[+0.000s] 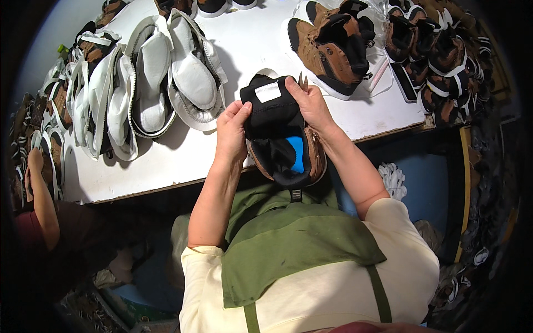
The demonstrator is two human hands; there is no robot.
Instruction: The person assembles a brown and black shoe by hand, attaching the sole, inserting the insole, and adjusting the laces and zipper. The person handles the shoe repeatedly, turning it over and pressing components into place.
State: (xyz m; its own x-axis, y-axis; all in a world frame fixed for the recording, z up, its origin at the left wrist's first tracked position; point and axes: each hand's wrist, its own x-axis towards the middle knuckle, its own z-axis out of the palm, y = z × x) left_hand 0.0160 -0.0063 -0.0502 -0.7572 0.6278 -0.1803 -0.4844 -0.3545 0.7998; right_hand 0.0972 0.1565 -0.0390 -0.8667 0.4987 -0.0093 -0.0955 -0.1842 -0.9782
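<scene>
Both my hands hold a brown and black shoe upper (317, 152) at the table's front edge, its opening facing me. My left hand (233, 129) is closed, pinching the left edge of the black tongue (272, 115) between thumb and fingers. On the tongue's other side, my right hand (315, 108) presses its thumb near the white label (268, 92). Metal points, apparently of small thread snips (302, 81), stick out beyond my right hand; their grip is hidden. A blue patch (297, 154) shows inside the upper.
White-soled uppers (195, 80) stand in a row on the white table (250, 33), at left. Brown shoes (333, 50) lie back right, near a dark flat object (403, 83) and piled uppers (444, 50). Another person's arm (44, 205) is at far left.
</scene>
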